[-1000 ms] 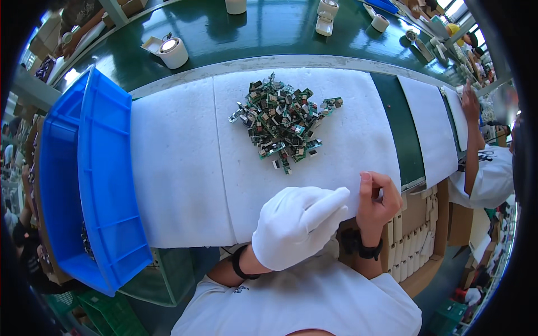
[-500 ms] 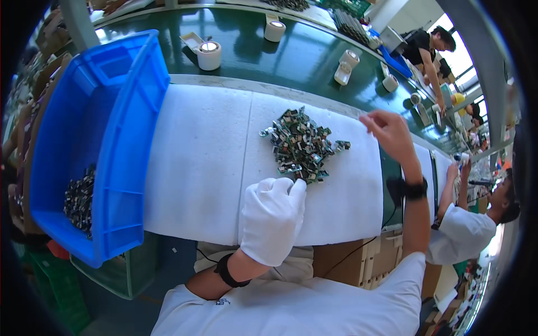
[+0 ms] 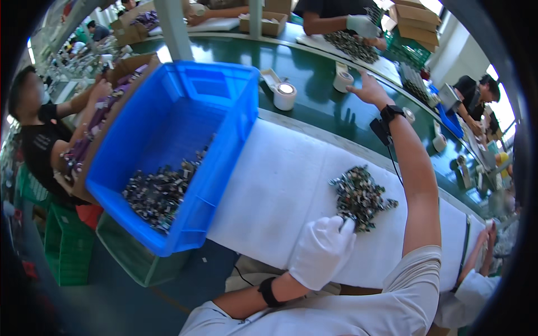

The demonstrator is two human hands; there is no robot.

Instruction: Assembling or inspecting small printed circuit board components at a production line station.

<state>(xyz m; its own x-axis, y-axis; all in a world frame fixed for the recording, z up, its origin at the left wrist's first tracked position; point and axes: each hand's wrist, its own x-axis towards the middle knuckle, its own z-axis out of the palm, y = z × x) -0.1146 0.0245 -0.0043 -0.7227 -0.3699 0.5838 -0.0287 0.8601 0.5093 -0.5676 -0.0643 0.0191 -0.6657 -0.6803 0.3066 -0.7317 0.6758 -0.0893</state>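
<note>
My left hand [image 3: 324,253], in a white glove, is at the near edge of a heap of small green circuit boards [image 3: 361,196] with metal parts. Its fingertips are curled together; whatever is between them is too small to make out. My bare right hand [image 3: 371,91] reaches out over the green conveyor belt [image 3: 314,67], thumb and fingers apart. Right beside it stands a round white device [image 3: 343,82] with an open flap; I cannot tell whether they touch. The heap lies on a white foam sheet [image 3: 274,185].
A large blue bin [image 3: 235,151] with more small boards stands on the left. Another white device [image 3: 284,98] sits on the belt, and a green crate [image 3: 67,246] is below left. Co-workers sit around: a person [image 3: 45,129] at left, a gloved hand [image 3: 363,26] across the belt.
The view has swung left, bringing in more of the blue bin. My right hand has gone from above the foam sheet out over the belt. My left hand stays by the heap.
</note>
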